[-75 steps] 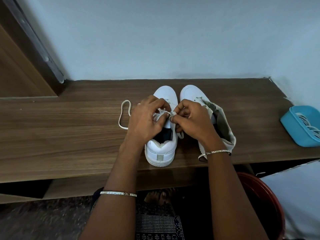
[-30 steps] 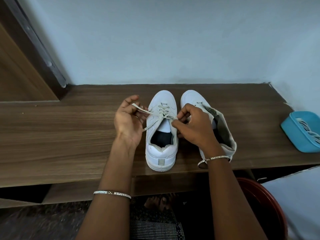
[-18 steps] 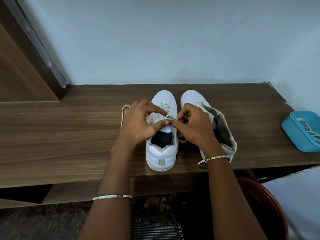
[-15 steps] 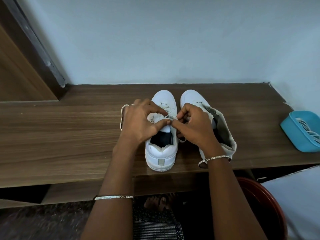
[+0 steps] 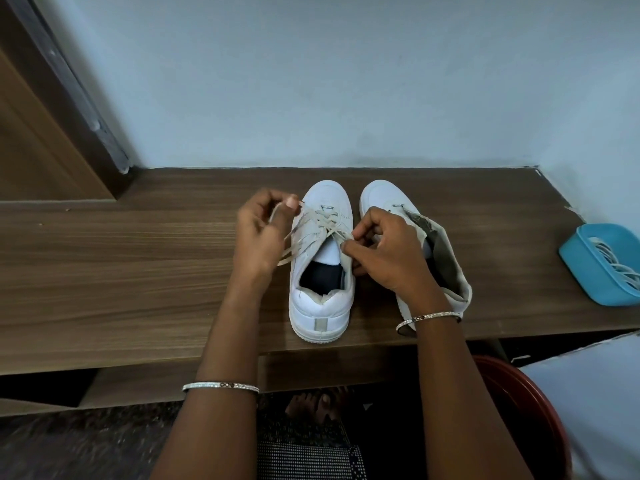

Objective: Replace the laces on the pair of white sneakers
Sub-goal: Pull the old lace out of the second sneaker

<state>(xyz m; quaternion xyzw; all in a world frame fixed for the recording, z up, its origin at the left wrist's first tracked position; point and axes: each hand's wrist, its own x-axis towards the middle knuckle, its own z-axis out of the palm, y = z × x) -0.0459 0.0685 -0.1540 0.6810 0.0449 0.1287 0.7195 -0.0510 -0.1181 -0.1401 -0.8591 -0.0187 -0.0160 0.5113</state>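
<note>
Lacing looks to be at the top eyelets of the left sneaker (image 5: 320, 271), which stands on the wooden bench (image 5: 138, 271), toe to twelve o'clock. Your hands are apart, each pinching its lace (image 5: 320, 221): left hand (image 5: 259, 237) at ten o'clock, right hand (image 5: 384, 254) at three. Next, I judge, that loose end needs guiding through an eyelet. The right sneaker (image 5: 446, 268), at three o'clock, sits laceless.

head view, looking down, close over bench (image 5: 138, 271)
</note>
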